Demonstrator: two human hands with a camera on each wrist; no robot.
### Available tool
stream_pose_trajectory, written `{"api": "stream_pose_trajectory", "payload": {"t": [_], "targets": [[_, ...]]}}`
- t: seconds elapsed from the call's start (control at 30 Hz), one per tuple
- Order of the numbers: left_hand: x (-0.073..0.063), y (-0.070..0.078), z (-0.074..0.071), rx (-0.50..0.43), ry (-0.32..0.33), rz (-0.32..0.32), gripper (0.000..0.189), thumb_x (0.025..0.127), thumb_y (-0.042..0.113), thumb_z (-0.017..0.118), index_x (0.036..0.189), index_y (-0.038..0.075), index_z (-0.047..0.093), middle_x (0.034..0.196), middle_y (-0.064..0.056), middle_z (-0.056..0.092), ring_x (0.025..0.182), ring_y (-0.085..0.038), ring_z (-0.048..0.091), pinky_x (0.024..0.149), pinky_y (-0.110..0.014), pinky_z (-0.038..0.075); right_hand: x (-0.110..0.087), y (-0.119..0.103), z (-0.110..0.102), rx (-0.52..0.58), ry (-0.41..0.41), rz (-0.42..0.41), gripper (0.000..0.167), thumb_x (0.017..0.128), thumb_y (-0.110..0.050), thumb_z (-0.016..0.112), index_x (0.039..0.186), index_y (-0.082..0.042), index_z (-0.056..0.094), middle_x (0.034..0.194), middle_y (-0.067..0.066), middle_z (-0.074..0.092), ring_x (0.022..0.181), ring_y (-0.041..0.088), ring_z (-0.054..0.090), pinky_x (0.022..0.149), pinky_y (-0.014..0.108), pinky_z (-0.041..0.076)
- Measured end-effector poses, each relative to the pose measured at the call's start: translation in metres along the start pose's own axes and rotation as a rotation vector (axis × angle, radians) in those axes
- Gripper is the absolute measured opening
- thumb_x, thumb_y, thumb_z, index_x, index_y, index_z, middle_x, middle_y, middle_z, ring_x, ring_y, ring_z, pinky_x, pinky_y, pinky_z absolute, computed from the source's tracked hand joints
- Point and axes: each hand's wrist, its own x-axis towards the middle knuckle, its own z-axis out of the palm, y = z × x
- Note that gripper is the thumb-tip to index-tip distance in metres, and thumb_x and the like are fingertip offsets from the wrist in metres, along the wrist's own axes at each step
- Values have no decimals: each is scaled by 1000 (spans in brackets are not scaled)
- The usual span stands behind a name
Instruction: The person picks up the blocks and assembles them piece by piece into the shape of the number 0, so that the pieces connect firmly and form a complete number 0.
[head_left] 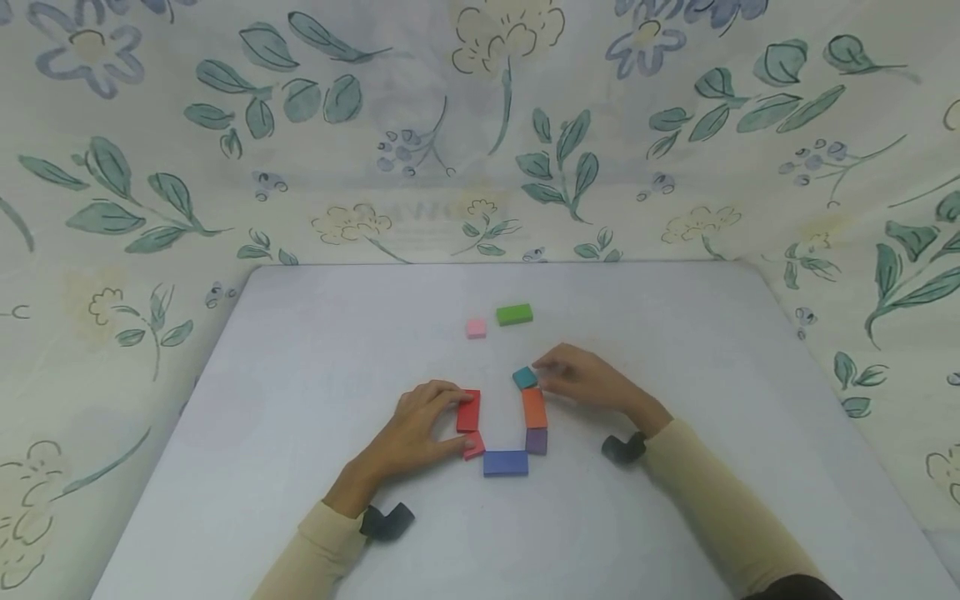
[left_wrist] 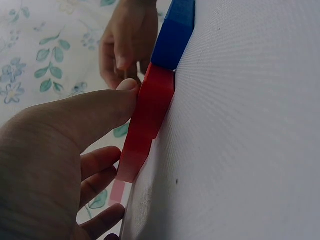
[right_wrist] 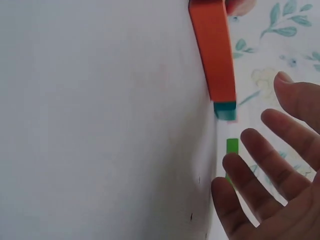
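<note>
Wooden-looking blocks form a U on the table. Its left side has a long red block and a small red block. At the bottom lies a blue block. Up the right side run a purple block, an orange block and a tilted teal block. My left hand rests at the red blocks, its thumb on the small one and a fingertip on the long one. Beside the teal block is my right hand; the right wrist view shows its fingers spread and apart from the blocks.
Farther back on the white table lie a pink block and a green block. Floral cloth hangs behind the table's far edge and along its sides. Dark wrist devices sit below both hands.
</note>
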Motion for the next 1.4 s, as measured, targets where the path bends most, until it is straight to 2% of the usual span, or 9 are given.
{"api": "stream_pose_trajectory", "payload": {"t": [0.17,0.4,0.7,1.1,1.4], "targets": [[-1,0,-1,-1,3,4,61,82,45,78,135,25,59,133,4,55,128,-18,49,101,-45,38,-13,-7,4,19,12,-15,33,92,-21,71,124,-18,67,119,-3,65,110,16,57,97,39,50],[-1,1,-1,-2,4,1,60,82,44,78,135,24,59,133,3,55,128,-19,49,101,-46,39,-29,-15,14,5,37,-88,33,91,-20,73,122,-16,66,117,-4,65,107,15,57,94,36,51],[0,2,-1,-5,4,-7,61,81,45,79,135,24,59,132,2,55,127,-20,49,101,-46,38,-40,-10,27,35,107,-213,35,88,-17,77,120,-9,66,117,2,67,110,18,60,96,33,52],[0,1,-1,5,2,3,61,81,45,79,135,25,59,132,4,55,128,-19,49,101,-46,39,-39,-9,29,34,135,-177,35,87,-21,78,119,-13,66,115,-3,66,109,14,61,95,31,53],[-1,2,-1,-2,4,-8,61,81,45,79,135,26,59,132,3,55,128,-19,49,101,-46,39,-39,-9,29,39,95,-139,36,88,-24,76,122,-15,65,118,-4,65,111,14,60,97,32,52]]}}
